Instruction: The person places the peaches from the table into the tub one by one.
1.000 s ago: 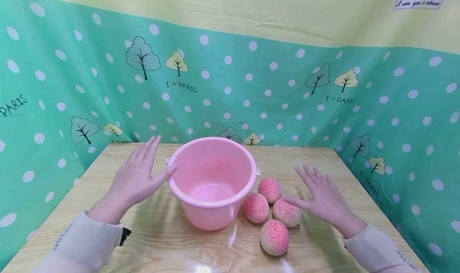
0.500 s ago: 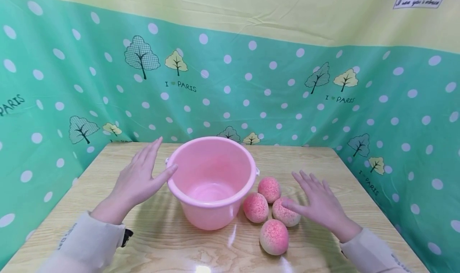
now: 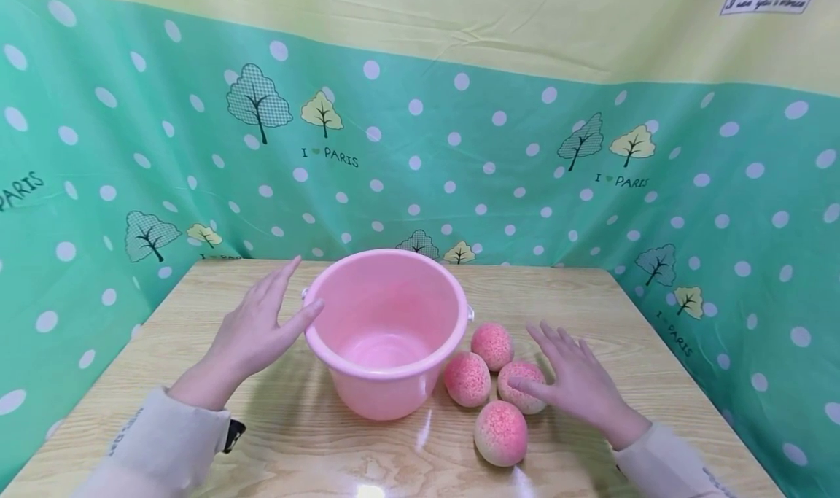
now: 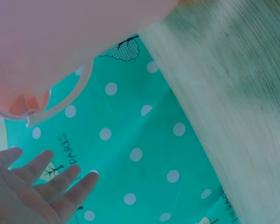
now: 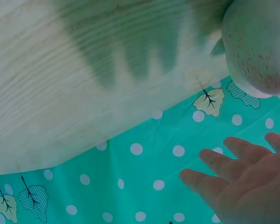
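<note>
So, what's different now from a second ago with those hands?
The right hand has moved a little left and lower in the head view, toward the pink balls. The left hand's fingers shifted slightly right. Nothing was taken hold of or let go. The bucket and all four balls stayed put.

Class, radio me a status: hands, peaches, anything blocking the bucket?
Left hand open by pink bucket; right hand open near peaches; both empty. Four peaches, all outside bucket. Nothing across bucket's mouth.
</note>
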### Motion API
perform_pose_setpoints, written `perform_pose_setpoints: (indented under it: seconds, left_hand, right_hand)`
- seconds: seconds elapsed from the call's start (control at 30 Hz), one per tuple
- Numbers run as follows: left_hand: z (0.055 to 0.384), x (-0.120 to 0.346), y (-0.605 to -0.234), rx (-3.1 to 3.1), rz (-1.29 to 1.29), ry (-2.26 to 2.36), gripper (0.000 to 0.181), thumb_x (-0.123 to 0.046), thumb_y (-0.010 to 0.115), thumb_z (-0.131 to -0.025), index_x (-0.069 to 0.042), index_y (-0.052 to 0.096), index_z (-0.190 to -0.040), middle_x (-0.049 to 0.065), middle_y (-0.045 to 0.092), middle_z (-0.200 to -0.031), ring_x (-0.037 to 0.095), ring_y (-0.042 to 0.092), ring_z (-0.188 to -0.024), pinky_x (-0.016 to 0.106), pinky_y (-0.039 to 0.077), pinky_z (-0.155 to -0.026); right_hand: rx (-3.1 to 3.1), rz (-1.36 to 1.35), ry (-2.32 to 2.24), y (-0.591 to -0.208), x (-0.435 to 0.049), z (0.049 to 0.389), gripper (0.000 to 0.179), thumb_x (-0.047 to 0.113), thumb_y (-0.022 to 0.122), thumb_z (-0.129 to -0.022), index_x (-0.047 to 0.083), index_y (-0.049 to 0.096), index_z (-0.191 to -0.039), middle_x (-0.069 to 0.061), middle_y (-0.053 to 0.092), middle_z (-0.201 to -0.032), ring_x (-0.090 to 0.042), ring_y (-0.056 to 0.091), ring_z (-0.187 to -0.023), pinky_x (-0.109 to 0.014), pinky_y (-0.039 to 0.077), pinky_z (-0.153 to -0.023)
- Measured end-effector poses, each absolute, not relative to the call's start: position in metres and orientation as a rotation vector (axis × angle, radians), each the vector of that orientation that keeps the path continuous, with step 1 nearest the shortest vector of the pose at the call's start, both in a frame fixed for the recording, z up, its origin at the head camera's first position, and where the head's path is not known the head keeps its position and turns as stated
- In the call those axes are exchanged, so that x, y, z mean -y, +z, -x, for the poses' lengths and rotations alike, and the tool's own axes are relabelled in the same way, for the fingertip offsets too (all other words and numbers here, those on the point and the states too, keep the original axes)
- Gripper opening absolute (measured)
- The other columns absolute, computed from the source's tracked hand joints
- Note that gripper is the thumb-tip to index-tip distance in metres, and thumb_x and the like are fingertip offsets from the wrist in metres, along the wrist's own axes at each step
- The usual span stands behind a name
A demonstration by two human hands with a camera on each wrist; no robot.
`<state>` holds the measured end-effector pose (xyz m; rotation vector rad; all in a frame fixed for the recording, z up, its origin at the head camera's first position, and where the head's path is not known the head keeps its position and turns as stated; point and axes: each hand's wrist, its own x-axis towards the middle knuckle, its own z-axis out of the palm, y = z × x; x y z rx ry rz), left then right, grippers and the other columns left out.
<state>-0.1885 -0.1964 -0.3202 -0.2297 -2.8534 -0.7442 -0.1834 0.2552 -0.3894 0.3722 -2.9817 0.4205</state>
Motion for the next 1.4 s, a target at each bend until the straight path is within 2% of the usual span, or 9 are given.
perform_pose_setpoints:
  seconds: [0.53,0.93,1.1,1.4]
  left_hand:
    - [0.192,0.194,-0.326,2.830,0.291,-0.946,0.079,-0.058,0.044,-0.098,-0.021,0.013,-0.160,0.014,0.025,-0.163,0.044,0.024,-0.147,0.076,0.027,-0.104]
    - [0.196,0.191,-0.335,2.736,0.446,-1.198,0.069,-0.042,0.047,-0.103,-0.016,0.018,-0.159,0.016,0.032,-0.158,0.042,0.042,-0.137,0.059,0.047,-0.100]
    - [0.196,0.189,-0.337,2.728,0.470,-1.233,0.067,-0.041,0.046,-0.103,-0.016,0.020,-0.159,0.015,0.027,-0.162,0.041,0.043,-0.135,0.059,0.048,-0.098]
    - [0.197,0.190,-0.338,2.725,0.476,-1.247,0.067,-0.041,0.048,-0.102,-0.017,0.020,-0.159,0.015,0.027,-0.161,0.040,0.044,-0.135,0.059,0.049,-0.097]
  right_hand:
    - [3.000,-0.375,0.470,-0.401,-0.250,0.183,0.099,0.075,0.059,-0.081,0.011,0.036,-0.153,-0.023,0.035,-0.156,-0.051,0.030,-0.142,-0.067,0.022,-0.114]
    - [3.055,-0.323,0.544,-0.410,-0.250,0.184,0.099,0.075,0.059,-0.081,0.012,0.036,-0.153,-0.023,0.036,-0.156,-0.050,0.028,-0.144,-0.067,0.024,-0.113]
    - [3.071,-0.292,0.585,-0.412,-0.250,0.183,0.099,0.074,0.060,-0.080,0.011,0.037,-0.153,-0.023,0.035,-0.157,-0.050,0.028,-0.144,-0.067,0.027,-0.112]
    - [3.134,-0.236,0.676,-0.415,-0.249,0.186,0.103,0.075,0.060,-0.080,0.010,0.033,-0.155,-0.021,0.036,-0.156,-0.048,0.027,-0.145,-0.070,0.031,-0.107]
